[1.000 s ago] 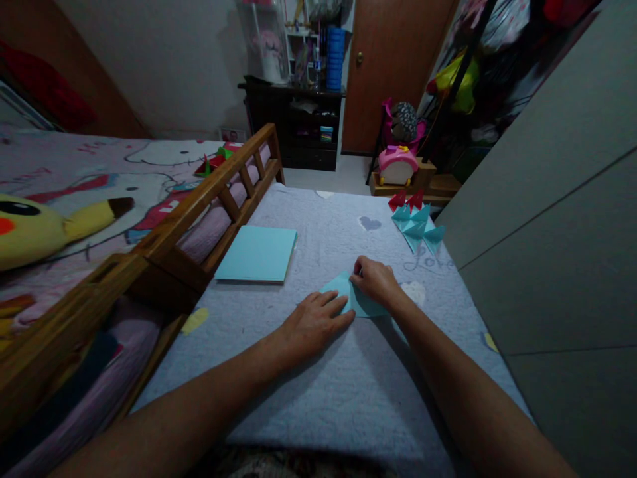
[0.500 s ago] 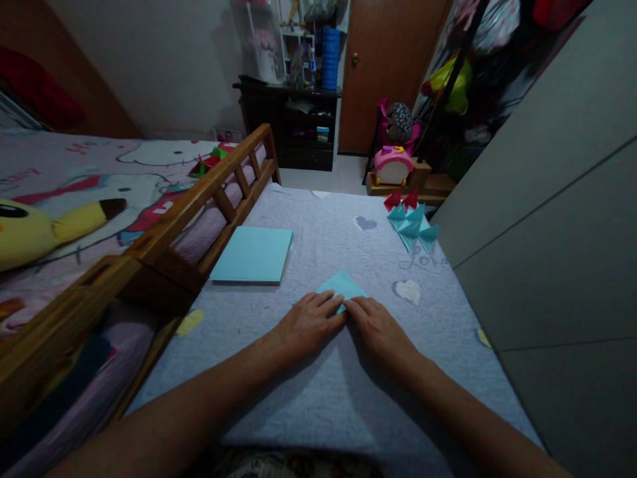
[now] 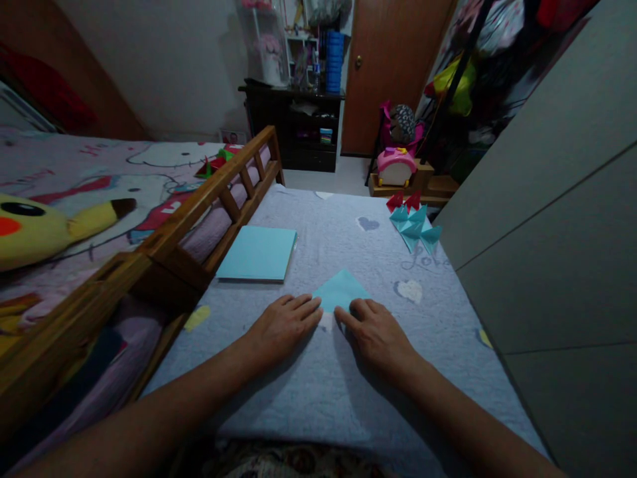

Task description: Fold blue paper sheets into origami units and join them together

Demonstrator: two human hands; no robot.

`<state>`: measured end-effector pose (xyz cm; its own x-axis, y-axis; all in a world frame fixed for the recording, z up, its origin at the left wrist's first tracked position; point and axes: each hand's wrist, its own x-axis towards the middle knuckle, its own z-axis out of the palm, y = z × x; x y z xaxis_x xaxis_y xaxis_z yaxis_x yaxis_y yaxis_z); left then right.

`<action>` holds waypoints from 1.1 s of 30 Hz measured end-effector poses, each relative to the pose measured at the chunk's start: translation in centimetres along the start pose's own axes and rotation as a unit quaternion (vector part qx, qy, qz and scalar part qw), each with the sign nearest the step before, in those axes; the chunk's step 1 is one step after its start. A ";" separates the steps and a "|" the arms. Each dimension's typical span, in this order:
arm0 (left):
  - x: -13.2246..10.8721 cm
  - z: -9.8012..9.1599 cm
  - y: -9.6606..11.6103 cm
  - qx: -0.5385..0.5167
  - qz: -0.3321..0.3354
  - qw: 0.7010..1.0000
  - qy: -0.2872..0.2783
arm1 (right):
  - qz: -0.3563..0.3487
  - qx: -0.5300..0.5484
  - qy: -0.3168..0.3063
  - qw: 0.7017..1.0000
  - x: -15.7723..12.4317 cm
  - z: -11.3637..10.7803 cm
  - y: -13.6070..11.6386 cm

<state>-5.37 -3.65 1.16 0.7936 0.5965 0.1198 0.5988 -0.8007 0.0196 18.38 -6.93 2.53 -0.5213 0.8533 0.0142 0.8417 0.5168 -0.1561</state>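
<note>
A light-blue sheet of origami paper (image 3: pixel 342 289), folded into a triangle, lies flat on the bed cover with its point away from me. My left hand (image 3: pixel 288 325) rests at the triangle's left corner, fingers laid flat and open. At the near right edge is my right hand (image 3: pixel 375 328), its index finger stretched along the fold and the other fingers slightly bent; it presses on the paper without gripping it. Left of the triangle sits a square stack of light-blue paper (image 3: pixel 257 253). Folded blue paper pieces (image 3: pixel 414 226) and red ones (image 3: pixel 403 201) stand at the far right.
A wooden bed rail (image 3: pixel 209 192) runs along the left side, with a yellow plush toy (image 3: pixel 44 232) beyond it. A pale cabinet (image 3: pixel 557 265) closes off the right. Beyond the far edge are a pink toy case (image 3: pixel 397 166) and a dark shelf unit (image 3: pixel 293 126).
My left hand has slid left from the middle of the paper's near edge to its left corner. The right hand's index finger has straightened along the edge, and the hands are farther apart.
</note>
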 end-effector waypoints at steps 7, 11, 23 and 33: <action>-2.6 -0.2 -0.6 0.019 -0.074 0.997 0.003 | 0.011 -0.062 -0.029 0.998 1.0 -0.6 -1.3; -3.0 -0.5 -0.7 0.031 -0.113 0.993 0.017 | 0.010 -0.067 -0.024 0.997 1.3 -0.7 -1.9; -1.6 1.7 -0.2 -0.006 0.010 0.995 0.101 | 0.018 -0.066 -0.006 0.998 0.4 -0.2 -1.6; -1.6 1.3 -0.3 -0.017 0.006 0.993 0.118 | 0.048 -0.069 0.033 0.996 -4.0 0.1 2.0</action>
<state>-6.71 -4.31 -0.36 0.7505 0.5610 0.3493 0.5826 -0.8111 0.0509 22.10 -9.29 2.07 -0.4309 0.8996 0.0705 0.9009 0.4334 -0.0237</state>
